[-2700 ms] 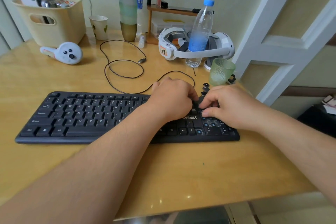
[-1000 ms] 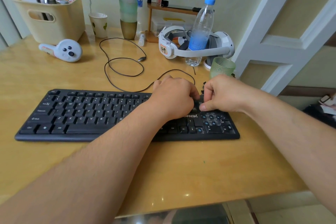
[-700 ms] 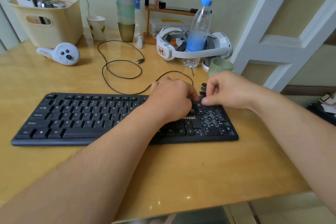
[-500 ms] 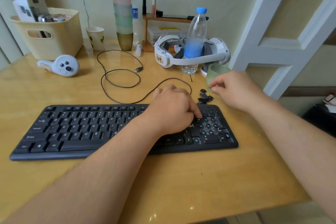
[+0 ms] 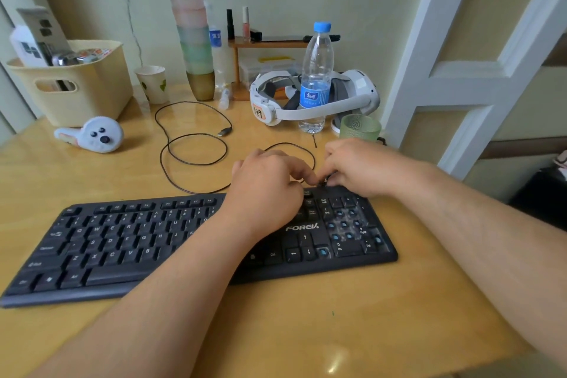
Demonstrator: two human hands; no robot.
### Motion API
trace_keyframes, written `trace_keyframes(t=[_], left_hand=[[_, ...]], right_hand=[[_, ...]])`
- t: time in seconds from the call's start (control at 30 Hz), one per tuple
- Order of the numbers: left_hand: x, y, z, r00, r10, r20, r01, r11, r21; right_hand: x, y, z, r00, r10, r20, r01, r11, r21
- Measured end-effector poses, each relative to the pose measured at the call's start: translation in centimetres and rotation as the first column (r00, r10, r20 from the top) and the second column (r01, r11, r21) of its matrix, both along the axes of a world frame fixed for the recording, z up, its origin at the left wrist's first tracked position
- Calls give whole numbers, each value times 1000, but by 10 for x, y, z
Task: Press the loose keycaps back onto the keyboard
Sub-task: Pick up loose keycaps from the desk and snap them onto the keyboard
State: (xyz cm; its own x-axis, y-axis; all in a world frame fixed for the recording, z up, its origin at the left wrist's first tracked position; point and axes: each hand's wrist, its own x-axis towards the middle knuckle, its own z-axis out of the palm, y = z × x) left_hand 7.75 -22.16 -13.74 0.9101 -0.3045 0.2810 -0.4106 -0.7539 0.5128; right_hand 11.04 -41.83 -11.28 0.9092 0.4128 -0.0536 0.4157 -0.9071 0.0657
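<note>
Over the keyboard's [image 5: 190,242] far right corner, both hands meet: the right hand [image 5: 359,167] pinches a small dark keycap [image 5: 321,183], the left hand [image 5: 267,190] rests curled beside it. Several numpad sockets [image 5: 343,225] gape; a misaligned cap could jam or skitter off toward the green glass [image 5: 360,129].

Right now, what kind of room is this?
Probably a desk in someone's home or small workroom. A black keyboard sits on a wooden desk, with a VR headset, a water bottle and a door nearby.

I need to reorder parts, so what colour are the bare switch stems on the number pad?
Blue, the bare switch stems on the black keyboard, seen in the head view.
</note>
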Motion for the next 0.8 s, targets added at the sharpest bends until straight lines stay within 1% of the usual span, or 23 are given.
trace_keyframes(t=[0.07,0.17,0.27,0.37,0.47,0.5,0.6,0.63,0.7,0.8], left_hand=[[1,1,0,1000,18,-13,-19,1000,-12],[3,3,-2,997,57,-55,-60,997,-58],[4,4,-3,995,72,-76,-79,993,-90],[4,3,-1,995,41,-90,-54,987,-154],[1,1,3,991,11,-133,-55,941,-334],[0,1,5,984,-17,-175,-59,908,-416],[-1,0,8,947,-143,-288,-78,766,-638],[-1,1,9,940,-172,-296,-79,733,-676],[-1,2,9,939,-189,-286,-70,710,-700],[-2,4,10,947,-180,-265,-51,732,-679]], right_hand=[[-1,1,-1,999,-9,39,6,998,68],[-3,1,-6,988,-75,136,31,954,298],[-8,6,-17,965,-109,239,-20,876,482],[-12,15,-24,948,-172,267,-44,762,646],[-15,19,-29,920,-196,338,-115,692,713],[-16,19,-30,909,-199,365,-145,671,727],[-19,16,-32,883,-168,439,-246,631,736],[-20,15,-32,882,-151,446,-271,611,744],[-21,12,-32,907,-113,407,-277,568,775],[-22,7,-30,971,-39,236,-185,506,843]])
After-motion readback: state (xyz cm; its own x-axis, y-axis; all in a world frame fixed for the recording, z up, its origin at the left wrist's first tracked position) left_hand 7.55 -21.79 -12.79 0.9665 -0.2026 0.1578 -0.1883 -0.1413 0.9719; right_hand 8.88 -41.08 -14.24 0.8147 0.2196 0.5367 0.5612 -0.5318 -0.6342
